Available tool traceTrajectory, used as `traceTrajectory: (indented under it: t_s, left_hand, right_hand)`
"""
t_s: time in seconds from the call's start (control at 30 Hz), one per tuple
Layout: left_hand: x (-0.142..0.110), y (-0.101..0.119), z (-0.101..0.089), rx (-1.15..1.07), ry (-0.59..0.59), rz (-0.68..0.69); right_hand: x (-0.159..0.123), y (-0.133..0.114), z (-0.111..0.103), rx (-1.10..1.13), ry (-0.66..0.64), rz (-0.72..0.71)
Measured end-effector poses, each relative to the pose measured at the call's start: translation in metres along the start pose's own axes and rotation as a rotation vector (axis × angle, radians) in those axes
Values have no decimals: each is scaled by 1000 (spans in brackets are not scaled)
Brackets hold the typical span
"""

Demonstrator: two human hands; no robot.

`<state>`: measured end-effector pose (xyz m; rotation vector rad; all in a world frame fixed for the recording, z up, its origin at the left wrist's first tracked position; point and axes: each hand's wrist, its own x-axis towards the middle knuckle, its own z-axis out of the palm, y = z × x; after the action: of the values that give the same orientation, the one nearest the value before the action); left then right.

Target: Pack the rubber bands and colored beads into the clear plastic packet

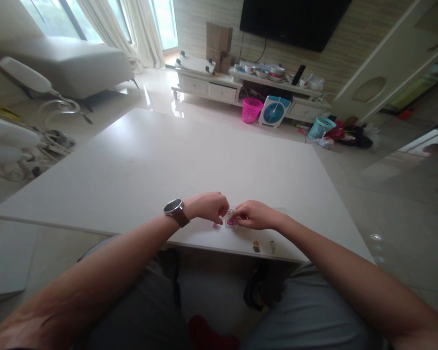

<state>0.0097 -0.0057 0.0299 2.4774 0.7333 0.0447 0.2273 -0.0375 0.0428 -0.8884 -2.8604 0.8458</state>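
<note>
A small clear packet (pixel 228 224) with an orange and pink figure lies on the white table (pixel 219 160) near its front edge, between my hands. My right hand (pixel 257 215) has its fingers closed down on the packet's right side and hides part of it. At the packet's left edge is my left hand (pixel 210 206), fingers curled, thumb apart from the index finger, nothing visible between them. Beneath its thumb lies a tiny pink piece (pixel 214 225). A yellow and blue cartoon-figure piece (pixel 256 246) and a small pale piece (pixel 272 247) lie closer to the edge.
Beyond the table stands a white TV cabinet (pixel 222 91) with bowls and boxes on it. A pink basket (pixel 251 110), a blue box fan (pixel 274 111) and a teal basket (pixel 321 127) are in front. White chairs (pixel 10 136) stand at the left.
</note>
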Motion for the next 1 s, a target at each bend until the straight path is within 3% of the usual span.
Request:
traceTrajectory:
  t_s: [0.17,0.7,0.83,1.0]
  left_hand:
    - [-1,-4,4,-23,-62,-68]
    - [-2,-4,6,-38,-120,-82]
    - [-5,-5,-3,-122,-71,-56]
    - [-3,0,-7,-153,78,31]
  right_hand:
    - [0,0,5,-49,-76,19]
    - [1,-5,5,-117,-51,57]
    - [0,-6,0,-152,-9,88]
    - [-1,-1,-3,-180,61,217]
